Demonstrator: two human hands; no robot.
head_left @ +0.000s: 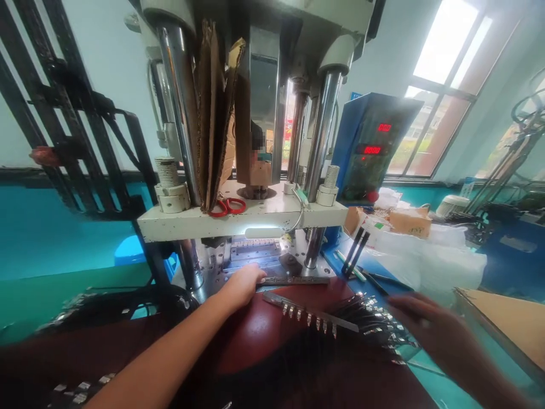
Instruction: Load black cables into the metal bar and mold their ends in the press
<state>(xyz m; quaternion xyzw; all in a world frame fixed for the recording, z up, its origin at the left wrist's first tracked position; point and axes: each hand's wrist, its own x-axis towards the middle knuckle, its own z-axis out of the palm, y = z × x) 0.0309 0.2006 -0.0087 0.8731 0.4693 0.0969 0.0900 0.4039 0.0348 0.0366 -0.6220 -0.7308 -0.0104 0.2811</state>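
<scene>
My left hand (pixel 243 283) is closed on the left end of a dark, narrow metal bar (pixel 298 280), at the front of the press bed. Just nearer to me lies a second metal strip (pixel 313 312), slanted, with several shiny metal terminals along its lower edge. To its right is a bundle of black cables with silvery metal ends (pixel 378 324). Beside that bundle, my right hand (pixel 417 315) is smeared by motion, and its fingers cannot be made out. Behind the bar, a lit metal mould (pixel 255 255) sits on the press bed.
A press plate (pixel 272 218) spans overhead between steel columns, with red-handled scissors (pixel 230 207) and cardboard (pixel 213 125) on it. A blue control box (pixel 366 147) stands right of it. White bags (pixel 443 255) and a carton (pixel 506 324) are at right; more cables (pixel 123 309) lie left.
</scene>
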